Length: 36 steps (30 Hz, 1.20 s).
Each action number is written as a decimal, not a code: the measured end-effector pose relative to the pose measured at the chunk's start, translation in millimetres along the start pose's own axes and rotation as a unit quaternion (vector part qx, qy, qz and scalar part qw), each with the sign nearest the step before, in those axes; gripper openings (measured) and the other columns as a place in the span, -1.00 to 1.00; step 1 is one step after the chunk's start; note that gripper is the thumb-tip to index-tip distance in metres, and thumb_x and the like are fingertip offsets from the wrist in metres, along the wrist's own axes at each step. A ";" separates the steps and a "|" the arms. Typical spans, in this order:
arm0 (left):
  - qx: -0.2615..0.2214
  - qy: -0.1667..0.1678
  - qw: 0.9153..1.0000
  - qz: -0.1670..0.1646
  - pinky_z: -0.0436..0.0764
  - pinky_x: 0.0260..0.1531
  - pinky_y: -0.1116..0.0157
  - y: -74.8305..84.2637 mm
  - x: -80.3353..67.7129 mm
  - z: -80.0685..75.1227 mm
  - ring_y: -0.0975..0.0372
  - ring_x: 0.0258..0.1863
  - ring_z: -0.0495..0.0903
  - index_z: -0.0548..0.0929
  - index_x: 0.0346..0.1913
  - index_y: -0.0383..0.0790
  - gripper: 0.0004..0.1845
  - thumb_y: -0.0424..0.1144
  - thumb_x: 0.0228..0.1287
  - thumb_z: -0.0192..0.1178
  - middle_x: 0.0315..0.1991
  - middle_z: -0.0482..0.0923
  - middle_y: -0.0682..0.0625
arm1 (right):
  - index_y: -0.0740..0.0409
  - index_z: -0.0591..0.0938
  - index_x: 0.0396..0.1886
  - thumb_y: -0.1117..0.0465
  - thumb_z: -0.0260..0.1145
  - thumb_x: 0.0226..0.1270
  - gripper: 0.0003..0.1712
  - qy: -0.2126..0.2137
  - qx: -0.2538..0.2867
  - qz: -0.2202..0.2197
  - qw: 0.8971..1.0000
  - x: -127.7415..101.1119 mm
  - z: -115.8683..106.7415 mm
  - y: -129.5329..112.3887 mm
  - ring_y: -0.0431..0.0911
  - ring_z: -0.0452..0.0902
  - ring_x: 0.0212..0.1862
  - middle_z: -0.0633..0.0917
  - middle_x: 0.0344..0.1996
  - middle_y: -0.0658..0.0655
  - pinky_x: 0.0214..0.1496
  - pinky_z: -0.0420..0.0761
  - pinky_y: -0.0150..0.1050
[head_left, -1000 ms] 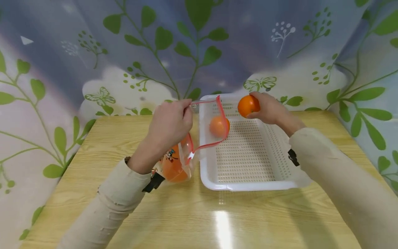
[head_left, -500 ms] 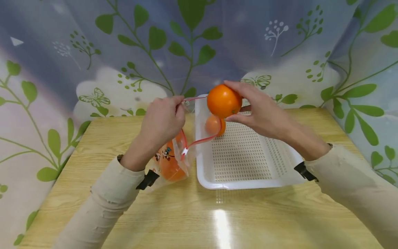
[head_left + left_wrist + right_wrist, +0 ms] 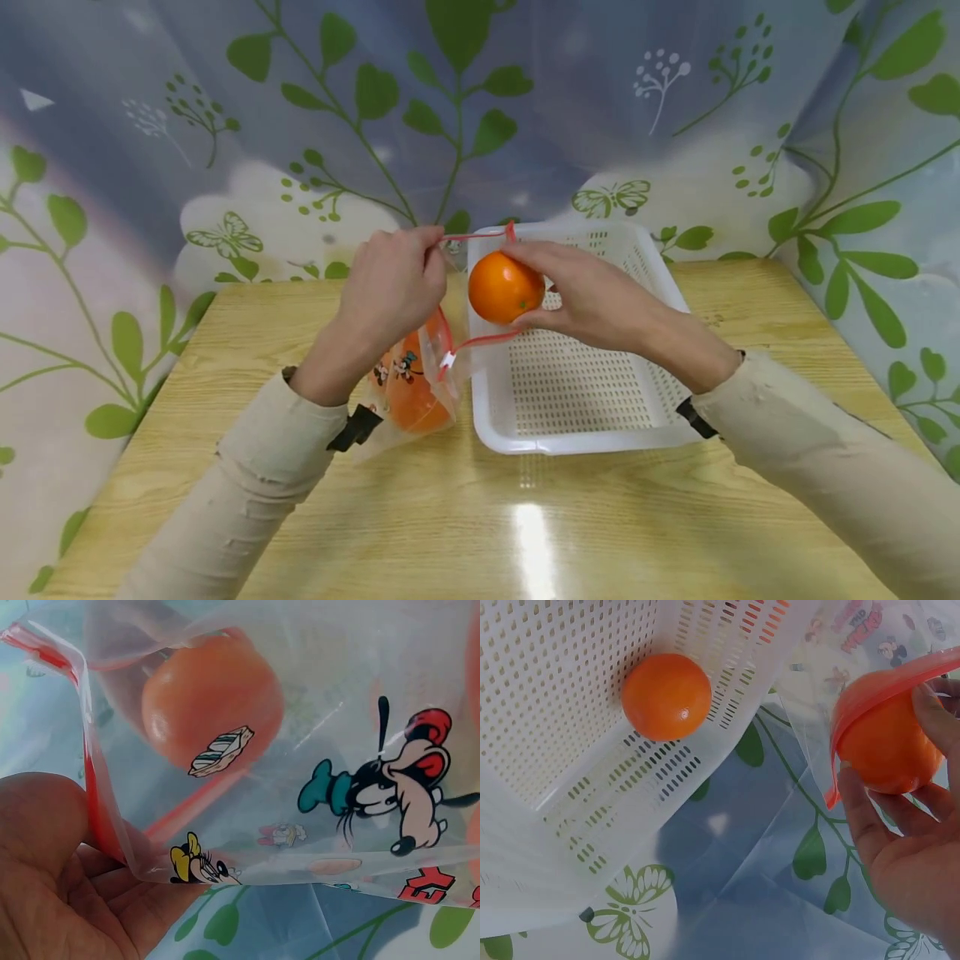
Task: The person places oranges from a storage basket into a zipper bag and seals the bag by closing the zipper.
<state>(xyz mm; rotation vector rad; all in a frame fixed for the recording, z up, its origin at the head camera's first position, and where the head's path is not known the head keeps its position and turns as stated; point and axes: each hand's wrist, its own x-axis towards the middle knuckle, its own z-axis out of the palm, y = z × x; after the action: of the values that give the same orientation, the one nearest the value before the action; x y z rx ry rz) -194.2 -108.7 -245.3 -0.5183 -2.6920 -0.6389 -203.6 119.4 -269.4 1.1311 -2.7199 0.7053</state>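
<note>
Orange at frame centre, gripped by right hand at zip bag mouth; left hand pinches red zip rim. Keep mouth wide, lower fruit gently.

A glossy wooden table reflects a light at 6 o'clock; a leaf-and-butterfly printed curtain, possibly plastic, hangs behind.
</note>
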 end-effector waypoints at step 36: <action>-0.003 0.036 0.998 -0.045 0.22 -0.75 0.28 -26.2 -2.8 -20.3 0.19 -0.85 0.22 0.64 0.10 -0.29 -0.58 -0.33 0.37 -0.18 -0.62 0.52 -0.09 | 0.31 0.24 0.42 0.12 0.20 0.40 -0.31 -0.227 -0.009 0.137 0.964 24.3 36.4 75.3 0.24 0.11 0.37 0.28 0.35 0.33 0.34 0.10 0.16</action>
<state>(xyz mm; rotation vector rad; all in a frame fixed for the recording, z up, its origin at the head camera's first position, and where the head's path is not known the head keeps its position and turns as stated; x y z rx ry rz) -198.0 -141.0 -238.7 -0.3687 -2.6584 -0.6761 -270.7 133.3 -323.2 1.0284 -3.3069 0.4954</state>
